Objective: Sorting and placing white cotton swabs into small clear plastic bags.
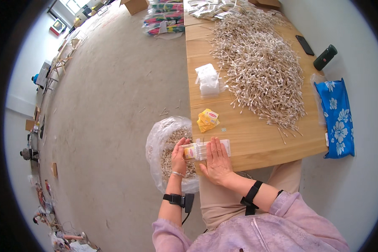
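At the table's near left corner, my left hand [179, 158] is closed around the end of a small clear pack of cotton swabs [190, 152], which has a yellow label inside and juts past the edge. My right hand [218, 163] lies flat across the pack's other end, fingers stretched out and together, covering part of it. A white strip of the pack [227, 147] shows beyond those fingers. Just past the hands sits a small fan of yellow cards [208, 120]. Farther off is a stack of clear little bags [208, 80].
A large heap of loose cotton swabs [260, 63] covers much of the wooden table [256, 149]. Below its left edge stands a plastic sack [154, 145] of swabs. Along the right side are a phone [304, 45], a dark bottle [325, 57] and a blue flowered pouch [335, 115].
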A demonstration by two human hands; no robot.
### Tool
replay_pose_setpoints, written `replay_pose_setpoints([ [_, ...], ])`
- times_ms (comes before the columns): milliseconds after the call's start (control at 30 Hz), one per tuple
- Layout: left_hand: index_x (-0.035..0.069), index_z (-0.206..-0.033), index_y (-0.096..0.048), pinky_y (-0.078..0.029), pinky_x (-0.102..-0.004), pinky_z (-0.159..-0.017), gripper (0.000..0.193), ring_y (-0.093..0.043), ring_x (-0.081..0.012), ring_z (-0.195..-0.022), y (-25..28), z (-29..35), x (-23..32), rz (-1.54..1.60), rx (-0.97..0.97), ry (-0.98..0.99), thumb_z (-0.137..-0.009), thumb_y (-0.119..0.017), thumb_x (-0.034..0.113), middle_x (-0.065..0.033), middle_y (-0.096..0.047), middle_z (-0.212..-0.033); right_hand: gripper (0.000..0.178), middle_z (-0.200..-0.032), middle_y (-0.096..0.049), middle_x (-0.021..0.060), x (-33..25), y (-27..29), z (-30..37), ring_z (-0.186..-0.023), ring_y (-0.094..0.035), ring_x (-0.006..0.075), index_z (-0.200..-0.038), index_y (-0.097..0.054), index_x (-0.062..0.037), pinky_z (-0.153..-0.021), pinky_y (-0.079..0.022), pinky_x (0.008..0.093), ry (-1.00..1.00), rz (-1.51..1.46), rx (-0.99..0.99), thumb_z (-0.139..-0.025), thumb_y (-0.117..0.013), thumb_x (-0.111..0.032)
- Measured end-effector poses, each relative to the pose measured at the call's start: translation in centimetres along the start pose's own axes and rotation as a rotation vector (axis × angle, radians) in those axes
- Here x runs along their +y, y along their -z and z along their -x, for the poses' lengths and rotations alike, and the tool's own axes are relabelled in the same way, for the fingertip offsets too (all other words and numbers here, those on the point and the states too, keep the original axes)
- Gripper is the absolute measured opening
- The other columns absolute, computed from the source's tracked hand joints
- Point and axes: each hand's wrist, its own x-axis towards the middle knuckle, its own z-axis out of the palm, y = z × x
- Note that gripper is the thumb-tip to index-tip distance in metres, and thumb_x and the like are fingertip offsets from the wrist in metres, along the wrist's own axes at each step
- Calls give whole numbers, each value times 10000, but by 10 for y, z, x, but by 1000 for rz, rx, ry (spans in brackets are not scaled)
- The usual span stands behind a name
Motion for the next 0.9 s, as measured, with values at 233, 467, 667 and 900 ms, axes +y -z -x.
replay_pose_setpoints([
  [233,13,-1344,-428,-466,-330,-973,376,-536,-210,-1166,-5,7,9,-81,-9,-99,-1020,-368,195,-142,-518,-1322,910,-1509,-88,290,-12,-5,-9,-1430,-47,402,-1423,-123,118,-1163,-49,475,-49,3,28,-833,-572,-411],
  [467,8,-1326,-445,-464,-321,-972,359,-531,-198,-1165,-1,4,6,-118,-6,-99,-1017,-376,177,-135,-533,-1303,919,-1511,-74,294,-15,-11,-10,-1431,-33,403,-1429,-106,114,-1162,-29,478,-75,4,25,-833,-568,-410],
  [667,-2,-1296,-472,-448,-321,-985,343,-532,-192,-1159,-9,8,6,-152,31,-143,-1017,-370,171,-130,-551,-1273,933,-1508,-71,298,-20,-16,-10,-1426,-29,420,-1430,-92,115,-1159,-32,488,-102,29,41,-825,-581,-401],
  [900,-5,-1273,-491,-452,-316,-974,333,-545,-186,-1136,-12,9,9,-202,41,-150,-1018,-368,171,-120,-567,-1249,880,-1515,-69,290,-17,-22,-10,-1429,-39,413,-1433,-103,108,-1160,-47,487,-90,38,91,-834,-564,-343],
])
